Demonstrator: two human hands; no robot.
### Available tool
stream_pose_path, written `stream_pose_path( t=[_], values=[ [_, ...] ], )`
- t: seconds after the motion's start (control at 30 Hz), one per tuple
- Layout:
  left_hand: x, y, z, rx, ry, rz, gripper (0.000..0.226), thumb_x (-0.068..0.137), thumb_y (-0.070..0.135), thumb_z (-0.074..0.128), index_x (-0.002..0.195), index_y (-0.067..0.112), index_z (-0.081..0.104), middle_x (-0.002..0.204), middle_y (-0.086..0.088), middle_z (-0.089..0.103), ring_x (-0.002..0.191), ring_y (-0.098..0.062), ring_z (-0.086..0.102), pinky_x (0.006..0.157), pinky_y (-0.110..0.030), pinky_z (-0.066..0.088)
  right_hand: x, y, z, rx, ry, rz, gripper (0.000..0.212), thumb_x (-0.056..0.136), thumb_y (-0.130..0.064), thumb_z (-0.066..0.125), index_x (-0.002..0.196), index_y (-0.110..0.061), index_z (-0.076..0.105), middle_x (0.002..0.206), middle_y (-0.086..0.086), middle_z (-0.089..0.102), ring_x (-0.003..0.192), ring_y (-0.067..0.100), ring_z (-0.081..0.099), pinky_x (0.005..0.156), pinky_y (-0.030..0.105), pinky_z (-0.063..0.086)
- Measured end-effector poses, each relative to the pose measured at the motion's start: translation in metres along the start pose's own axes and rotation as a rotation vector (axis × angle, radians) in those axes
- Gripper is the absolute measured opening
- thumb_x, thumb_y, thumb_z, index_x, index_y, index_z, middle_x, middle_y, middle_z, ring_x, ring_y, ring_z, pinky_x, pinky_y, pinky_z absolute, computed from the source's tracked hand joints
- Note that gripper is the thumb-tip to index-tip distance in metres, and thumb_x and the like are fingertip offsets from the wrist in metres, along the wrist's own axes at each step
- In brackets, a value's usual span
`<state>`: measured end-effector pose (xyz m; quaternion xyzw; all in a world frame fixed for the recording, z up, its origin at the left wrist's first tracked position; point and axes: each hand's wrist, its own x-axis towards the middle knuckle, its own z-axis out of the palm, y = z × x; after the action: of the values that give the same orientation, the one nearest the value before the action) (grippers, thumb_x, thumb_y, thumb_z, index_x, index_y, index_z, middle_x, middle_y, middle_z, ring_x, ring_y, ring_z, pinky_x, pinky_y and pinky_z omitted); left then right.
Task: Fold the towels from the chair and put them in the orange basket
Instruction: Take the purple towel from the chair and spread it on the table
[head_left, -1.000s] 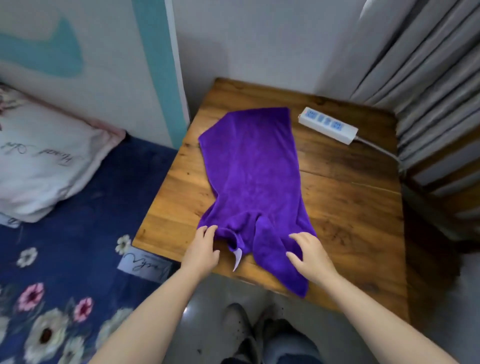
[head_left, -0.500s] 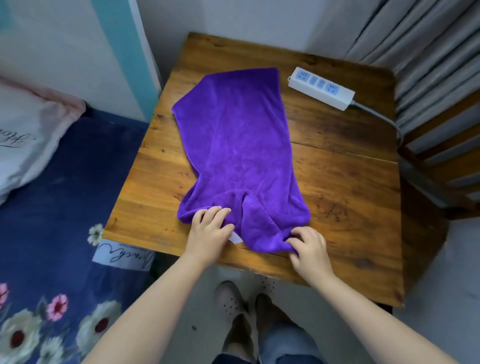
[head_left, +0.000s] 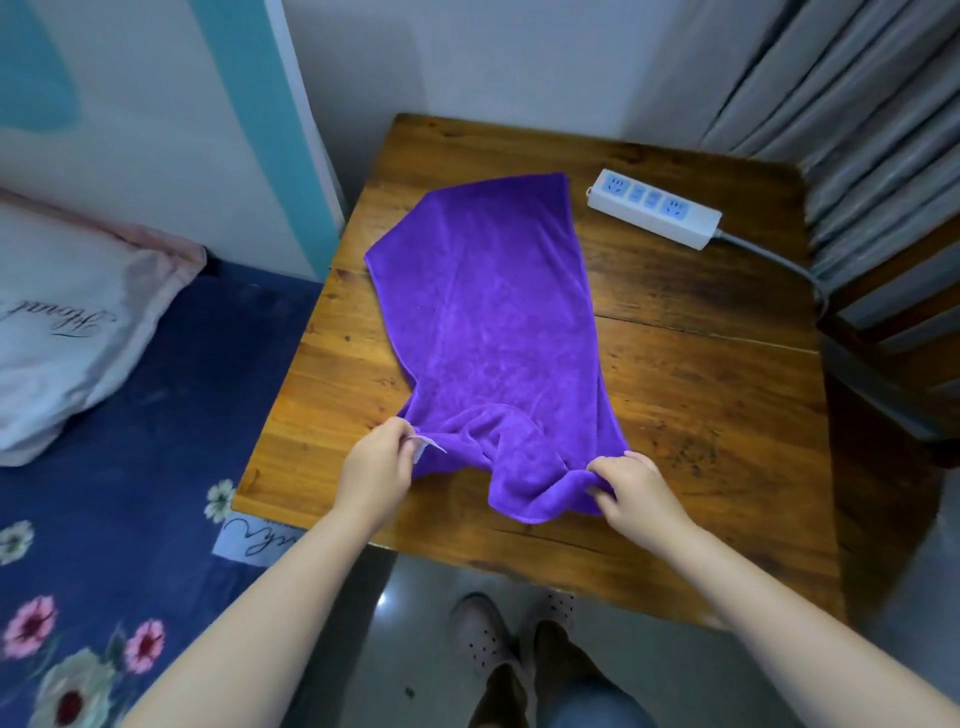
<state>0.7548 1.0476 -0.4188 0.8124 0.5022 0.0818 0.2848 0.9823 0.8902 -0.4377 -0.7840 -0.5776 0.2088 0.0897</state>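
A purple towel (head_left: 493, 312) lies lengthwise on a wooden table (head_left: 701, 415), its far end flat and its near end bunched and lifted a little. My left hand (head_left: 376, 467) pinches the near left corner, where a small white label sticks out. My right hand (head_left: 636, 488) grips the near right corner, which is rolled into a fold. The orange basket is not in view. A chair (head_left: 893, 332) shows only partly at the right edge.
A white power strip (head_left: 654, 208) with a grey cable lies at the table's far right. A bed with a dark blue flowered cover (head_left: 130, 493) and a white pillow (head_left: 67, 322) is at the left. Grey curtains (head_left: 857, 104) hang at the right. My feet stand below the table's near edge.
Both hands have closed on the near corners and lifted them off the table. The near edge of the towel, earlier hanging over the table edge, is now drawn up onto the top.
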Motion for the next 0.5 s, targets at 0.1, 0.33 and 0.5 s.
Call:
stream_pose_path(
  t=[0.1,0.33,0.5],
  values=[
    [0.004,0.004,-0.016,-0.138,0.029,-0.075,0.009,0.095,0.007,0.044,0.089,0.008,0.051,0.085,-0.011,0.056,0.080,-0.027,0.051,0.067,-0.026,0.031,-0.005,-0.002,-0.026,0.037,-0.125,-0.037,0.009,0.080,-0.013,0.052,0.076,-0.008,0.059,0.078,0.014,0.066,0.080,0.032,0.062,0.083,0.035,0.045],
    [0.011,0.010,-0.046,-0.542,-0.292,-0.254,0.029,0.098,0.020,0.040,0.070,0.018,0.043,0.067,-0.002,0.043,0.059,-0.013,0.039,0.054,-0.020,0.039,-0.014,-0.016,-0.081,0.177,-0.618,0.079,0.021,0.084,-0.013,0.059,0.070,-0.016,0.045,0.075,0.000,0.050,0.071,0.015,0.044,0.058,0.023,0.033],
    [0.019,0.015,-0.064,-0.586,-0.505,-0.319,0.030,0.099,0.021,0.038,0.070,0.016,0.040,0.064,0.002,0.042,0.043,0.001,0.045,0.039,-0.008,0.040,-0.004,-0.015,-0.104,0.379,-0.806,0.203,0.017,0.085,-0.005,0.058,0.074,-0.014,0.050,0.073,-0.002,0.050,0.065,0.008,0.045,0.057,0.019,0.036]
  ],
)
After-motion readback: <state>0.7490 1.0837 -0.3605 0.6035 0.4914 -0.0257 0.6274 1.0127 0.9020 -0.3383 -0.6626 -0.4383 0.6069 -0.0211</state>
